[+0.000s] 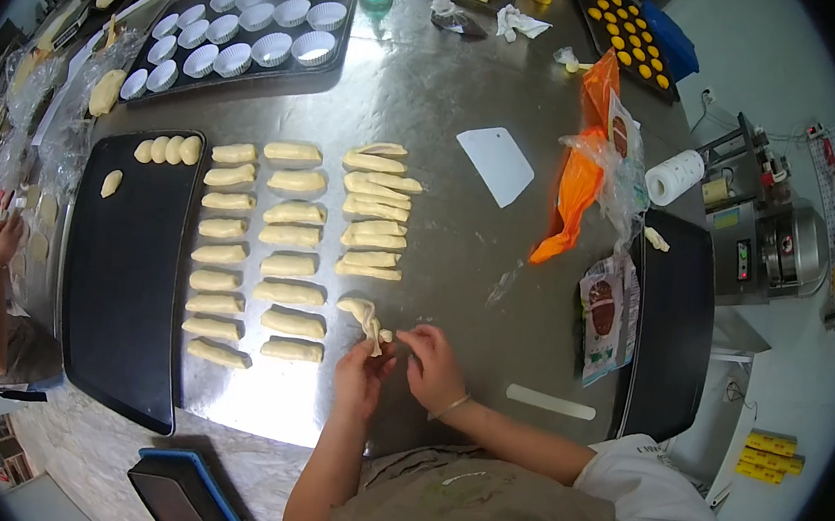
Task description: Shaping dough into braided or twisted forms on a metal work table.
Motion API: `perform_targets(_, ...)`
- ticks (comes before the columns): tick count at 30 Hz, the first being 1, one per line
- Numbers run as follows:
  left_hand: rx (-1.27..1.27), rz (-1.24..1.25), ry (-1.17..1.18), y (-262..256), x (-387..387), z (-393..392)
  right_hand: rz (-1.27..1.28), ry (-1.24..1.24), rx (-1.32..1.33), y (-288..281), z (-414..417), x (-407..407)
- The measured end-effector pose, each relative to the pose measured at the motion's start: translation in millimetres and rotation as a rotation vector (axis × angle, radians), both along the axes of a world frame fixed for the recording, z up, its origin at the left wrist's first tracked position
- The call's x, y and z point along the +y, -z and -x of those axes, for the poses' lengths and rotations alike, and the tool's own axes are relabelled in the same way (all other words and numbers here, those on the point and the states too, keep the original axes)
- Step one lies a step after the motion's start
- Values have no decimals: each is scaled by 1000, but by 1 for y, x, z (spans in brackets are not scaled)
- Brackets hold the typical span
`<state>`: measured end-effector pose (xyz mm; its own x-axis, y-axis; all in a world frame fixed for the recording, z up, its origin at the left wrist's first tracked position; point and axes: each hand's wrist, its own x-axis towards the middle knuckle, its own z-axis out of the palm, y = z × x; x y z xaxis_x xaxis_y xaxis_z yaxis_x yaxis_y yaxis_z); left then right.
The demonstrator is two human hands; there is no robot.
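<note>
My left hand [361, 379] pinches the lower end of a twisted strip of pale dough [367, 318], whose upper end rests on the steel table. Just right of it, my right hand [434, 360] is held with its fingers partly spread and its fingertips near the dough; whether they touch it I cannot tell. Above them lies a column of folded or split dough pieces [374, 230]. Two columns of plain dough rolls, [288, 293] in the middle and more farther left, lie beside it.
At left is a black baking tray [127, 263] with a few dough pieces. A tray of paper cups [233, 58] stands behind. A white dough scraper [498, 164], an orange bag [578, 193] and a white plastic strip [551, 402] lie rightward. A co-worker's hand [7, 238] shows far left.
</note>
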<state>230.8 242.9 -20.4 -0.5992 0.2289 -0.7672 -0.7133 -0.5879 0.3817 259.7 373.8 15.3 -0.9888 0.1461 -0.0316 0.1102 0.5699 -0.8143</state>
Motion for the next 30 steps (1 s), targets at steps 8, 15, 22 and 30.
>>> perform_targets(8, 124, 345, 216, -5, -9, 10, 131, -73, -44, 33, 32, 10)
perform_targets(15, 608, 1093, 218, 11, -4, 0, 473, 221, -201, 25, 18, -5)
perform_targets(22, 103, 139, -77, 2, 15, -10, -208, -177, 10, 3, 0, -15)
perform_targets(30, 25, -41, 32, 11, 5, -1, -364, -362, 120, -5, -14, -8)
